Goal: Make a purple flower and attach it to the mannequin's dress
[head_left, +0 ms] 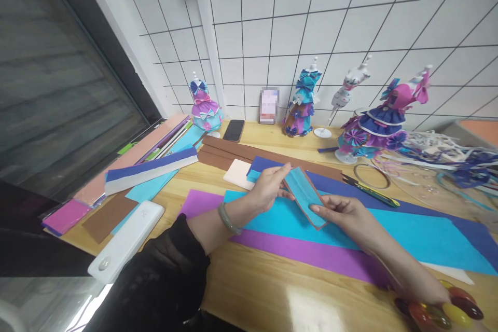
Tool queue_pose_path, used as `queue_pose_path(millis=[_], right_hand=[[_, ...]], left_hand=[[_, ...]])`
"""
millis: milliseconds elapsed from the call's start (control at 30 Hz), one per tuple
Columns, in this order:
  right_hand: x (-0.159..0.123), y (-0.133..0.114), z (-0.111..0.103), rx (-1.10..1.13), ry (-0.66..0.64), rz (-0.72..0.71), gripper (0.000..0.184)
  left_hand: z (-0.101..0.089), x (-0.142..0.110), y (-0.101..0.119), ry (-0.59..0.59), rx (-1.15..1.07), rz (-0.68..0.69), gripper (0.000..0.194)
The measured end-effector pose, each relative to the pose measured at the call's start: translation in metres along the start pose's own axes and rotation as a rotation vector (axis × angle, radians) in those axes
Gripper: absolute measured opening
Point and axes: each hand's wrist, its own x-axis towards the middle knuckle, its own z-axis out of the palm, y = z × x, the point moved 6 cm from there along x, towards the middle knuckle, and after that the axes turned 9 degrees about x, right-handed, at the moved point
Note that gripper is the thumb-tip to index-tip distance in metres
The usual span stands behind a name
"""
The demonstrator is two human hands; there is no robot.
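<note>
Between my two hands, just above the table, is a small turquoise strip with a brown edge, held at a slant. My left hand pinches its upper left end, and some of its fingers are hidden behind the strip. At the lower right end, the thumb and fingers of my right hand close on it. Beneath both hands lie overlapping long sheets: a turquoise one, a purple one and a dark blue one.
Small dress forms in ruffled paper dresses, such as the pink and blue one, stand along the tiled wall. Tweezers or a cutter, a dark phone, brown strips, a white bar-shaped device and ribbon piles surround the work.
</note>
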Motion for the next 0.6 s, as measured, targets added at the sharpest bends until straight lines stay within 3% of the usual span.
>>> queue_pose_path(millis=[233, 467, 533, 600], right_hand=[[-0.001, 0.004, -0.003, 0.086, 0.046, 0.08, 0.027], [-0.002, 0.004, -0.002, 0.22, 0.065, 0.101, 0.021], [-0.003, 0.002, -0.001, 0.242, 0.084, 0.097, 0.021], [-0.003, -0.001, 0.001, 0.24, 0.089, 0.083, 0.022]], left_hand=[[-0.012, 0.007, 0.0, -0.041, 0.083, -0.117, 0.061], [-0.031, 0.012, 0.008, 0.069, 0.053, -0.135, 0.07], [-0.023, 0.009, 0.005, 0.004, 0.056, -0.164, 0.072], [-0.008, 0.005, 0.002, -0.137, 0.085, -0.147, 0.065]])
